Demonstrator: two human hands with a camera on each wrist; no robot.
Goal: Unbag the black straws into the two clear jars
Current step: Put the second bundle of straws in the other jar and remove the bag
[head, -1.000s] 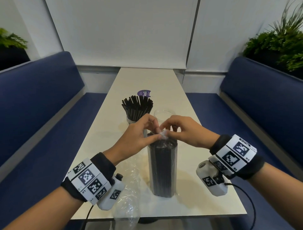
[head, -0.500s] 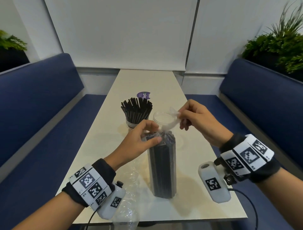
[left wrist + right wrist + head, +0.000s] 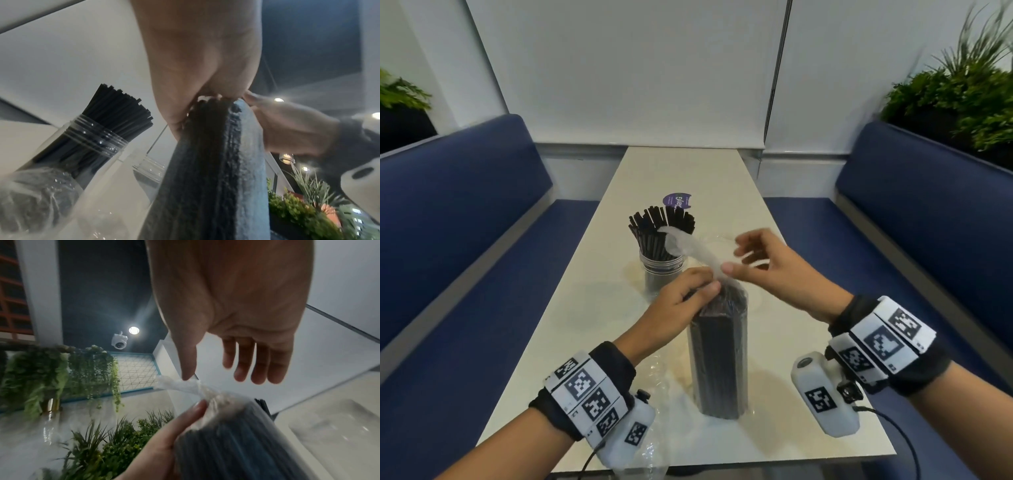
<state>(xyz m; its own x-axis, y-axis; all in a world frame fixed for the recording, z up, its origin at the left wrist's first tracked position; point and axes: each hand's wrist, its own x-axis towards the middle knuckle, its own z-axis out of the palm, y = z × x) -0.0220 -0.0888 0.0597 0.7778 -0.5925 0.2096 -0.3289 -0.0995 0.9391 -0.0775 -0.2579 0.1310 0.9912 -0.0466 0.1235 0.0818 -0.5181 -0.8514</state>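
Observation:
A clear bag of black straws (image 3: 718, 359) stands upright on the table (image 3: 592, 308). My left hand (image 3: 700, 286) grips its neck just under the twisted plastic tail (image 3: 690, 248), which sticks up and to the left. My right hand (image 3: 732, 260) hovers beside the tail with fingers spread; only the thumb tip touches the plastic, plainly so in the right wrist view (image 3: 209, 374). Behind the bag, one clear jar (image 3: 662, 270) is packed with black straws (image 3: 654, 229). The second clear jar (image 3: 148, 172) stands next to it, largely hidden in the head view.
An empty crumpled plastic bag (image 3: 664, 380) lies on the table by my left wrist. A purple sticker (image 3: 677, 200) sits behind the jars. Blue benches (image 3: 465, 274) flank the narrow table; plants (image 3: 962, 102) stand behind the right bench.
My right hand pulled the bag's tail up and to the right, then opened its fingers and let the tail go. The left hand kept its grip on the neck.

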